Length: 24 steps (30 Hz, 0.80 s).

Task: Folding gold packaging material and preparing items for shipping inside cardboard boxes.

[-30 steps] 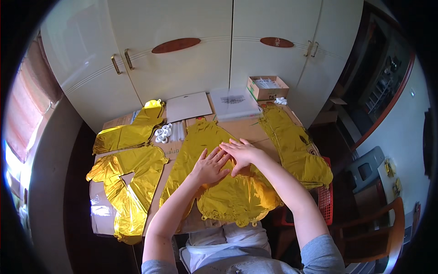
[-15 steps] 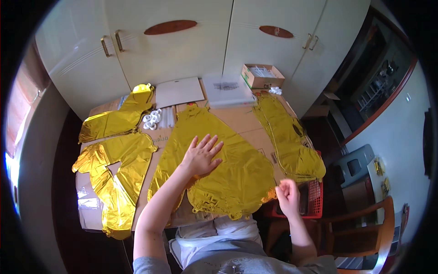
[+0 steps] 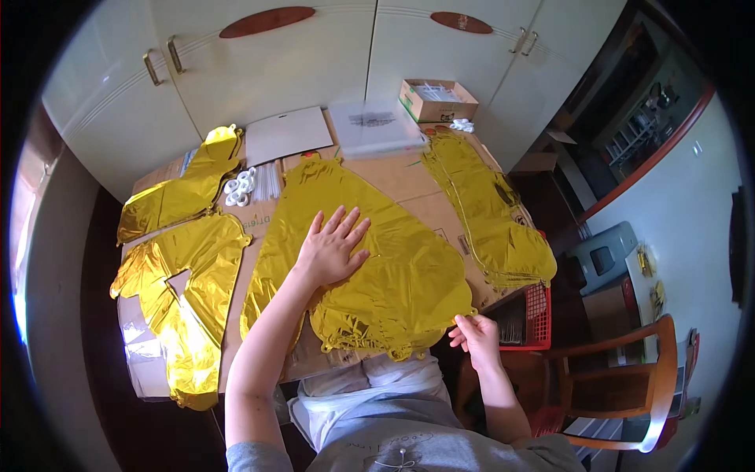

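Note:
A big flat gold foil balloon (image 3: 393,267) lies spread over the cardboard-covered table (image 3: 409,182). My left hand (image 3: 330,248) rests flat on its middle, fingers apart, pressing it down. At the table's near right corner my right hand (image 3: 474,337) pinches the balloon's lower right edge between thumb and fingers.
More gold foil balloons lie at the left (image 3: 177,295), the far left (image 3: 181,193) and the right (image 3: 491,212). White plastic rings (image 3: 240,185), a grey board (image 3: 285,134), a stack of papers (image 3: 376,126) and an open box (image 3: 436,98) sit at the back. A red basket (image 3: 535,318) and wooden chair (image 3: 629,377) stand right.
My right hand left the balloon's middle, swung down to the near right corner and took hold of the foil's edge. My left hand stayed flat on the balloon.

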### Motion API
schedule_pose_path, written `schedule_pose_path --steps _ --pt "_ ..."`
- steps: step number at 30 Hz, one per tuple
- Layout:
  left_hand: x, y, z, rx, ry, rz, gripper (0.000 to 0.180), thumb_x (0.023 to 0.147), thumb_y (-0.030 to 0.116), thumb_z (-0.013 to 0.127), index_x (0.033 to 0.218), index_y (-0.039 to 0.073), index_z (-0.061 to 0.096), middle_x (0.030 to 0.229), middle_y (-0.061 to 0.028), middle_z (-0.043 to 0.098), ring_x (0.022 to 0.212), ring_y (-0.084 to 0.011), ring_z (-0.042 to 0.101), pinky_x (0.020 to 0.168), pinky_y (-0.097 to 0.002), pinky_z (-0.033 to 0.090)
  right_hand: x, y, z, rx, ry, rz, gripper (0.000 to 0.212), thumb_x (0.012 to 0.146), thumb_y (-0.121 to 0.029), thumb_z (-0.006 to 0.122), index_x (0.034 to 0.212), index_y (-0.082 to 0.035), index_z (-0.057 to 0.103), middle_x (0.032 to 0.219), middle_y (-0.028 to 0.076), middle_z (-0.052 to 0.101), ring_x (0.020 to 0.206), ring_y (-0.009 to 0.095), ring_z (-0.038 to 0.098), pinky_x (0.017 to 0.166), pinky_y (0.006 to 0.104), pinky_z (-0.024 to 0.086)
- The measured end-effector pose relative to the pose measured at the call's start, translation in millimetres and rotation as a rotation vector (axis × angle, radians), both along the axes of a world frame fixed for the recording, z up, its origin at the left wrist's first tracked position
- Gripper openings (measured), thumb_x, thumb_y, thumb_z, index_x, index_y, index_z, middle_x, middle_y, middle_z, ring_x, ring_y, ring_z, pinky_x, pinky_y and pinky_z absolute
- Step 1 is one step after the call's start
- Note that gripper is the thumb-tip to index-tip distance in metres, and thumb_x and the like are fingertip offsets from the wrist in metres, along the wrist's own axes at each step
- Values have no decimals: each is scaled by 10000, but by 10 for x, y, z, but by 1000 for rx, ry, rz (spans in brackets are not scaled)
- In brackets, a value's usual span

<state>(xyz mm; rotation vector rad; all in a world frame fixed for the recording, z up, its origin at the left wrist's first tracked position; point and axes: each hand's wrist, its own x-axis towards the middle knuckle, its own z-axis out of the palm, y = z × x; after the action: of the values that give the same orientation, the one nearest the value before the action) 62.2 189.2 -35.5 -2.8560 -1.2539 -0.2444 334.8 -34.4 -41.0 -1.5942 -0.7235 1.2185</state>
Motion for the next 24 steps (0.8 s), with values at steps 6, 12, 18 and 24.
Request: schedule_pose_path --steps 6,12,18,24 --pt "-10 -11 -4 3 12 10 639 962 530 344 1503 191 306 1562 -84 278 1448 -291 228 1171 -514 147 -203 93 -86 327 -149 -36 103 900 -104 672 902 -7 636 755 22 634 547 44 539 454 185 363" --pt "-14 -4 -33 -7 16 22 646 957 541 359 1506 208 294 1564 -74 276 1449 -287 228 1169 -515 150 -818 256 344 766 -842 265 115 836 -81 661 921 -20 614 1054 139 611 931 268 624 813 359 495" --pt "-13 -1 -37 18 -28 4 620 971 524 343 1496 195 317 1550 -88 305 1436 -305 257 1154 -542 177 -1256 318 229 826 -957 562 103 831 -87 663 907 -43 610 1113 116 594 1106 296 593 969 417 476" --pt "-27 -26 29 -12 -45 -1 702 947 620 305 1487 172 335 1540 -108 319 1432 -323 258 1143 -557 189 -1355 328 141 828 -1042 623 101 833 -89 666 908 -48 613 1114 100 586 1154 277 571 1018 416 443"
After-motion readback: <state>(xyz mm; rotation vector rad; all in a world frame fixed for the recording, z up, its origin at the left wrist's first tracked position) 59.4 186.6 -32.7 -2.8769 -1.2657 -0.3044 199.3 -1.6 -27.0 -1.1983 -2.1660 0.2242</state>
